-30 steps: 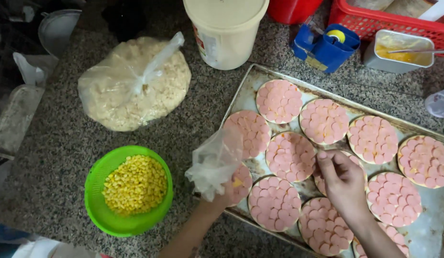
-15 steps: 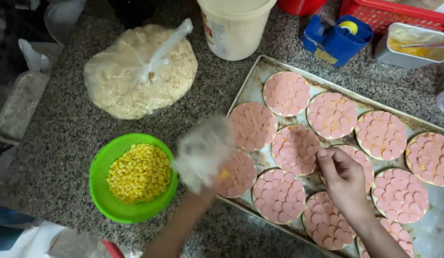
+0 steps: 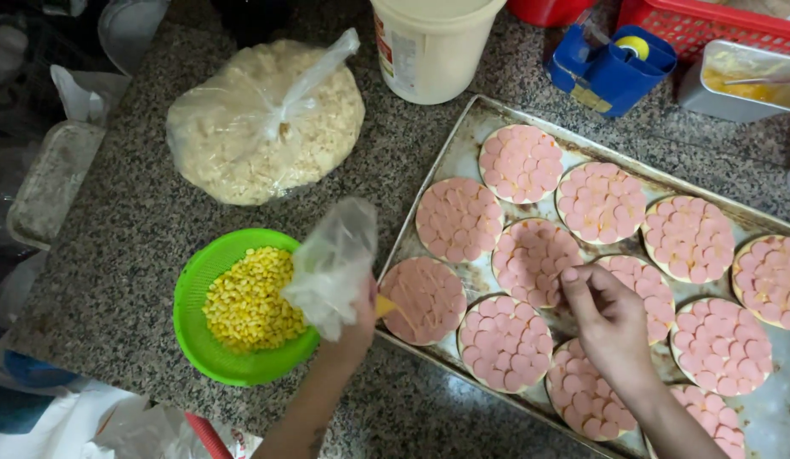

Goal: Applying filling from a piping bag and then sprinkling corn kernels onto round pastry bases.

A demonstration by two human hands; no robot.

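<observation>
Fingers [image 3: 582, 285] on my right hand [image 3: 612, 327] are pinched nearly closed over the middle of the baking tray [image 3: 463, 136], tips down on a round base [image 3: 535, 259] covered in pink sausage slices; can't tell if there's anything between them. My left hand [image 3: 354, 327] is curled tight around a crumpled clear plastic bag [image 3: 331, 263], holding it up off the food right at the tray's near-left edge, with a yellow scrap poking out by the thumb. Just left of it sits the green bowl of corn [image 3: 242, 306], handy for reaching. Toward the far edge of the bench [image 3: 114, 280]: a knotted bag of shredded cheese [image 3: 259, 127] and a white bucket [image 3: 429, 47].
</observation>
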